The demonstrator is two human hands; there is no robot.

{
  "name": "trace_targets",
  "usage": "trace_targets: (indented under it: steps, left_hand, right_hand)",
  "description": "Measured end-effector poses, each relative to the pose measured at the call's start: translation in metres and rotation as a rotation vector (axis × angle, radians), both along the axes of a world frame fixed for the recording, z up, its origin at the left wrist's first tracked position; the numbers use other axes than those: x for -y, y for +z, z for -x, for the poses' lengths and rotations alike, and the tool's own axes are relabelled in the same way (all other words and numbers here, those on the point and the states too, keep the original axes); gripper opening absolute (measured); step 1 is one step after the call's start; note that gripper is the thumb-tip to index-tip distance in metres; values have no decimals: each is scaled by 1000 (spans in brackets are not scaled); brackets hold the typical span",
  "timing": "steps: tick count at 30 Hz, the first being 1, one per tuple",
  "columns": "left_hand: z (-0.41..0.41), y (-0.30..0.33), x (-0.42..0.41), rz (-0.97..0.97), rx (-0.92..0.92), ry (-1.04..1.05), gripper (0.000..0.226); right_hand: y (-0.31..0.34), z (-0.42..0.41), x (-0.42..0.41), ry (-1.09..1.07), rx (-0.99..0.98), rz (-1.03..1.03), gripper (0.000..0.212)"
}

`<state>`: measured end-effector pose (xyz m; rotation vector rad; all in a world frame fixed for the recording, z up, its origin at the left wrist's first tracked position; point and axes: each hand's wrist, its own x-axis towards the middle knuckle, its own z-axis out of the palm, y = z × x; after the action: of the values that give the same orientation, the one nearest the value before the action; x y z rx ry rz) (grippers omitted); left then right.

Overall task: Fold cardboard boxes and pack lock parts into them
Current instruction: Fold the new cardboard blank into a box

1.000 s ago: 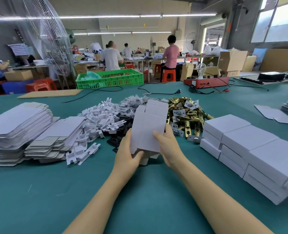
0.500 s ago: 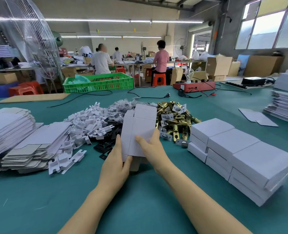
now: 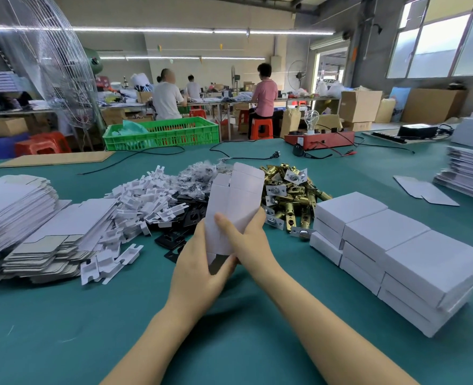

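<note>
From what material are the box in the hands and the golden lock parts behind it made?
The box: seemingly thin white cardboard with a matte finish, since it shows crisp fold lines and flat flaps. The lock parts: probably brass-coloured metal, as they look shiny and reflect light.

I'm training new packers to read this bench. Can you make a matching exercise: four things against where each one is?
Things:
1. flat box blanks
2. brass lock parts
3. finished white boxes
4. half-folded box

Places:
A. held in both hands
B. stacked at the right
C. stacked at the far left
D. heaped behind the hands

Pairs: 1-C, 2-D, 3-B, 4-A
</note>
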<state>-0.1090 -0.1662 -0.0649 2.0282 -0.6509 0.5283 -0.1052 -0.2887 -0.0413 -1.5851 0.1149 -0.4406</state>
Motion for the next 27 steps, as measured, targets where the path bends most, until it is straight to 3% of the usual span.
trace_targets:
  steps: [6, 9, 14, 18, 19, 22, 25, 27]
  left_hand:
    - [3, 0, 2, -89, 161, 114, 70]
    - [7, -3, 6, -104, 242, 103, 69]
    - [10, -3, 11, 102, 49, 83, 63]
    - [6, 4, 8, 332, -145, 121, 67]
    - [4, 7, 7, 394, -160, 105, 60]
    - [4, 11, 4, 531, -160, 35, 45]
    - [6, 8, 4, 538, -139, 16, 62]
    - [5, 5, 5, 524, -148, 4, 66]
  right_hand:
    - [2, 5, -9, -87, 35, 32, 86]
    - [7, 6, -6, -110, 62, 31, 87]
    - [5, 8, -7, -102, 130, 106, 79]
    - [1, 12, -17, -96, 244, 203, 29]
    - [2, 12, -18, -103, 271, 211, 25]
    - [2, 14, -23, -100, 303, 219, 29]
    - [0, 13, -26, -53, 287, 192, 27]
    - [-1, 13, -28, -35, 295, 205, 46]
